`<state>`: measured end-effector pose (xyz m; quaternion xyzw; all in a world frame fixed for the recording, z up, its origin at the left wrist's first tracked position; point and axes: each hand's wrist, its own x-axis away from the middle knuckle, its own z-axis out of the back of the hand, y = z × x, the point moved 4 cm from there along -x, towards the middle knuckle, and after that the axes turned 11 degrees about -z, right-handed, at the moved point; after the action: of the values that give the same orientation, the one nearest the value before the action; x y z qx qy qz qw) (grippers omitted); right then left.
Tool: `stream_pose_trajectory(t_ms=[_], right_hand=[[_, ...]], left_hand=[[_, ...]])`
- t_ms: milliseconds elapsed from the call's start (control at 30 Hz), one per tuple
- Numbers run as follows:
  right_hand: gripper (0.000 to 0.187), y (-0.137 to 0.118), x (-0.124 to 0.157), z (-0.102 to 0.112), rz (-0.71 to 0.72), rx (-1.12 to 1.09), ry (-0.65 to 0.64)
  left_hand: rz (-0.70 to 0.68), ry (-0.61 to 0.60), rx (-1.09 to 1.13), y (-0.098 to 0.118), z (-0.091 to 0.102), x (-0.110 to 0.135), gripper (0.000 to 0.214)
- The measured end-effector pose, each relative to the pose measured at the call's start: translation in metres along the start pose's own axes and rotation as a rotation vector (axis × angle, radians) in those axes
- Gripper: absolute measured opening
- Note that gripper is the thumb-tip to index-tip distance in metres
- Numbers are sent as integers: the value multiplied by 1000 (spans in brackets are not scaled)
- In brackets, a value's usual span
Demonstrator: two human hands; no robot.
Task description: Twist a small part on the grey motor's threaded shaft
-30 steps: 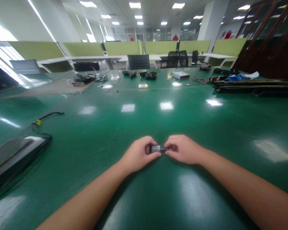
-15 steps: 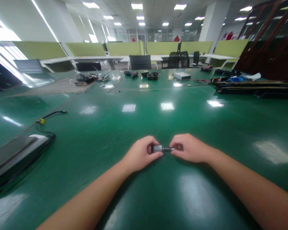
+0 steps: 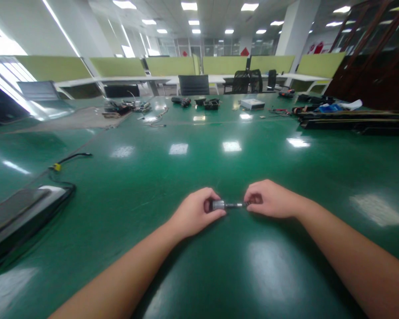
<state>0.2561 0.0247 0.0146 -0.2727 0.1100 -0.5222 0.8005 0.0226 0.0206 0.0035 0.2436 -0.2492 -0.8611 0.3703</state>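
Between both hands a small silver-grey metal cylinder (image 3: 218, 204) lies sideways, just above or on the green tabletop. A thin metal shaft (image 3: 233, 205) sticks out of its right end. My left hand (image 3: 196, 212) is closed round the cylinder, thumb below and fingers above, and hides its left end. With thumb and fingertips, my right hand (image 3: 271, 199) pinches the far right end of the shaft. A small dark piece shows at those fingertips, too blurred to name. Whether the cylinder and shaft are one piece, I cannot tell.
A flat grey-black device (image 3: 29, 212) with a black cable (image 3: 75, 156) lies at the left. Along the table's far side are a white box (image 3: 252, 104), black parts (image 3: 211, 103) and loose wires (image 3: 158, 119). Long dark strips (image 3: 349, 122) are stacked at the far right.
My right hand has moved right and slightly away from me, and more of the thin shaft shows between the hands. My left hand keeps its hold on the cylinder.
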Motion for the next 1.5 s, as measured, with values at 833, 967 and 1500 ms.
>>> stream_pose_trajectory(t_ms=[833, 967, 1500], right_hand=[[11, -34, -10, -35, 179, -15, 155], [10, -33, -10, -35, 189, -24, 166], [9, -32, -8, -33, 187, -19, 158]], left_hand=[[-124, -34, -41, 9, 1, -1, 21], [-134, -27, -38, 8, 1, -1, 20], [-87, -26, -38, 6, 2, -1, 22]])
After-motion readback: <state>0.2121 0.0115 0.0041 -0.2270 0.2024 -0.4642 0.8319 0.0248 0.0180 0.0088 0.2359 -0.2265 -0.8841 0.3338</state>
